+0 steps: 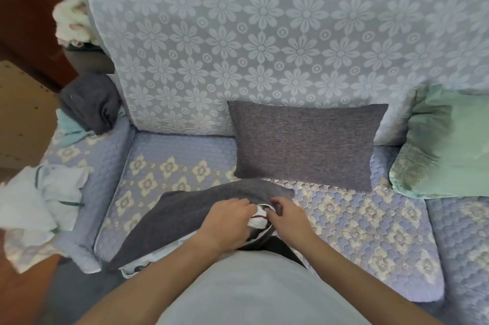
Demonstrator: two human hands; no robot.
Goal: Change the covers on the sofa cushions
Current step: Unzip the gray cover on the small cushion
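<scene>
Both hands, left (229, 221) and right (289, 216), pinching grey cover (185, 216) mouth around white insert corner (258, 217); long axis running near-left.

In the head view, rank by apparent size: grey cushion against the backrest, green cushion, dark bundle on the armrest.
1. Grey cushion
2. Green cushion, though the frame edge cuts it off, so unsure
3. Dark bundle

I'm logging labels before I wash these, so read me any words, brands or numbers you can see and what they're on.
None can be read.
The white inner cushion poking out of the dark grey fabric cover shows only a red stripe, no letters.
The grey rectangular woven cushion and the mint green cushion show no tags.
</scene>
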